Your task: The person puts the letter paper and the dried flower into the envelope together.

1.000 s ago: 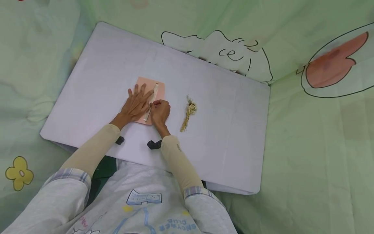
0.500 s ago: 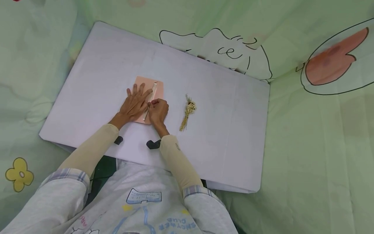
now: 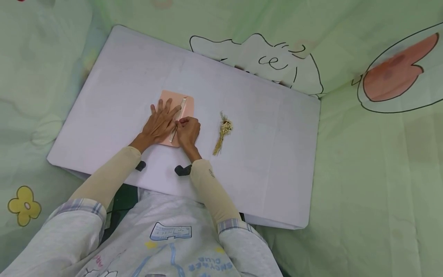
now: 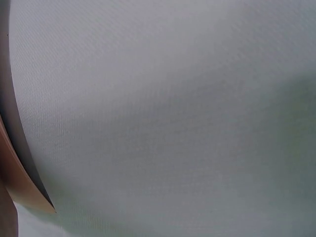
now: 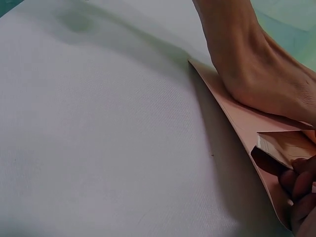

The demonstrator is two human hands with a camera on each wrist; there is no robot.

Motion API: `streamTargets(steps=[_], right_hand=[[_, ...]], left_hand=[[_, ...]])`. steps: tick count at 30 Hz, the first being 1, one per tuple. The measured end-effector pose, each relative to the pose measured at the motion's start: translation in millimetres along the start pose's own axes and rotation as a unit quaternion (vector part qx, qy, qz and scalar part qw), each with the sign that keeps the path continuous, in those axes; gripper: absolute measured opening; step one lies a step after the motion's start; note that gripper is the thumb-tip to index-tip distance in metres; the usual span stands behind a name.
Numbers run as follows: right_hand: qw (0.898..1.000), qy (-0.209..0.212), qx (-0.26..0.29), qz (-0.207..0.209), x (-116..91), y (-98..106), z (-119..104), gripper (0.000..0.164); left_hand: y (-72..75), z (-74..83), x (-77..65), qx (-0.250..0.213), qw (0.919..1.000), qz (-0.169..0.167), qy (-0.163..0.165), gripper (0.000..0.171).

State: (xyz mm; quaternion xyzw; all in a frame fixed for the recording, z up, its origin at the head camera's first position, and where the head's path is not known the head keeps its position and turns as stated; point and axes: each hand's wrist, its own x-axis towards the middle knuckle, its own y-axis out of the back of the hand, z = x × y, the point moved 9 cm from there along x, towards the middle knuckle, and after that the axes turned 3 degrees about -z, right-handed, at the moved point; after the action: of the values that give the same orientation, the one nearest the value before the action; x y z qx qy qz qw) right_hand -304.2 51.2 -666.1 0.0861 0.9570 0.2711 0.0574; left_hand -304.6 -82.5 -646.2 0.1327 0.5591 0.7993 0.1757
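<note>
A pink sheet of card (image 3: pixel 167 95) with rounded corners lies on the table, and a long pale strip (image 3: pixel 182 104) runs down it. My left hand (image 3: pixel 159 124) rests flat on the card with fingers spread, its index finger reaching the strip. Beside it my right hand (image 3: pixel 188 131) has curled fingers, with thumb and index finger pinching at the middle of the strip. In the right wrist view the strip's near end (image 5: pixel 274 148) stands slightly raised from the card, close to the right fingers (image 5: pixel 298 182). Exactly what the fingertips grip is partly hidden.
A small bunch of dried flowers (image 3: pixel 224 130) lies on the white table (image 3: pixel 270 161), right of the card. Black pieces (image 3: pixel 182 170) show by both wrists. Green printed curtains (image 3: pixel 363 161) surround the table.
Both hands keep nearly the same place on the card and strip. The whole head view has shifted slightly; the flowers have not moved on the table.
</note>
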Motion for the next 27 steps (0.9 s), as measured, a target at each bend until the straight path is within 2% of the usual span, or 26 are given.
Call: streamTargets(steps=[7,14,19,23,27], right_hand=[[0.999,0.004,-0.051,0.001,-12,19,-26,0.012],[0.997,0.011,-0.074,-0.002,-14,25,-31,0.018],[0.997,0.037,-0.065,0.021,-17,43,-31,0.022],[0.994,0.046,-0.061,0.077,-23,74,-24,0.025],[0.982,0.012,-0.045,0.185,-31,125,-2,0.029]], left_hand=[[-0.5,1.6,0.7,-0.002,1.0,-0.006,0.002,0.059],[-0.2,3.8,1.3,0.024,0.9997,-0.005,-0.001,0.06],[2.0,6.4,2.6,0.036,0.9993,0.005,-0.008,0.06],[4.7,5.5,2.1,0.02,0.9996,0.021,-0.004,0.059],[7.4,6.8,-1.3,0.04,0.9985,0.035,-0.014,0.06]])
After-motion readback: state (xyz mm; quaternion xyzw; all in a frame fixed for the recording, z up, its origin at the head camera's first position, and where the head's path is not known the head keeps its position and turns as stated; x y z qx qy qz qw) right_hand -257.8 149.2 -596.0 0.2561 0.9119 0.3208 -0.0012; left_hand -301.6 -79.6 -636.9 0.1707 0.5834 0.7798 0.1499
